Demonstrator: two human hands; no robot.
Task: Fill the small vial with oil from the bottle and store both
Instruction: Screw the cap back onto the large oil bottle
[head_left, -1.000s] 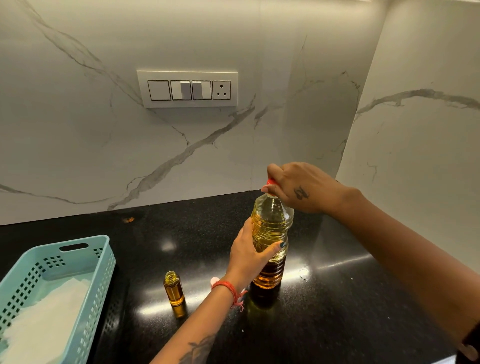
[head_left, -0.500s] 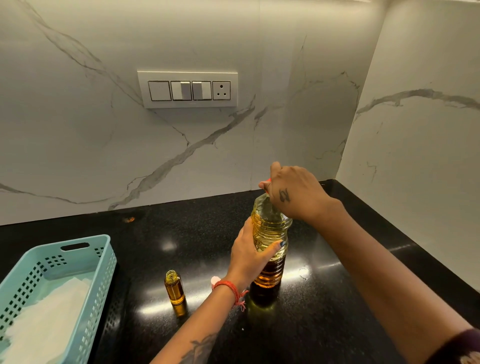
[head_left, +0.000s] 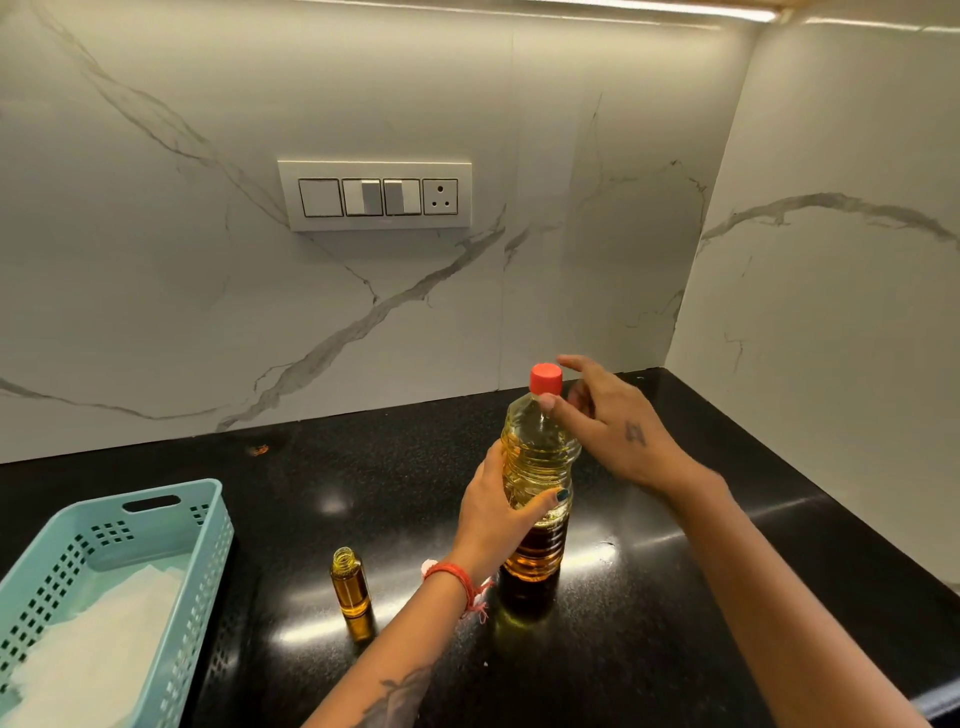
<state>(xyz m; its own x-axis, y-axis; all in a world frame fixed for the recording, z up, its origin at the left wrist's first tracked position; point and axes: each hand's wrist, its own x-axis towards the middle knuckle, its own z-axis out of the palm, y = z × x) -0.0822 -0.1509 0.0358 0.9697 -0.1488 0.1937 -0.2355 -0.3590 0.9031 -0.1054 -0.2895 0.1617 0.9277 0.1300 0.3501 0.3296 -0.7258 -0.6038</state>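
The bottle (head_left: 540, 467) is standing upright on the black desk (head_left: 675, 597), its long axis vertical and its red cap (head_left: 546, 378) seated on the neck. The left hand (head_left: 498, 514) is wrapping its grip round the bottle's ribbed middle, thumb across the front, steadying it. The right hand (head_left: 608, 421) is hovering just beside the cap on its right side, fingers spread and loosely extended, thumb tip lying near the neck below the cap; this grip is holding nothing, and I cannot tell whether it is quite touching the bottle. The vial (head_left: 350, 582) is standing uncapped and upright to the left of the bottle, apart from it and nearer the left forearm, showing amber oil almost to its neck, so filling is looking done. The basket (head_left: 171, 499) is sitting further left, lined with white paper (head_left: 93, 654). Storing is likely coming next: the vial is needing its cap, which I cannot find in view.
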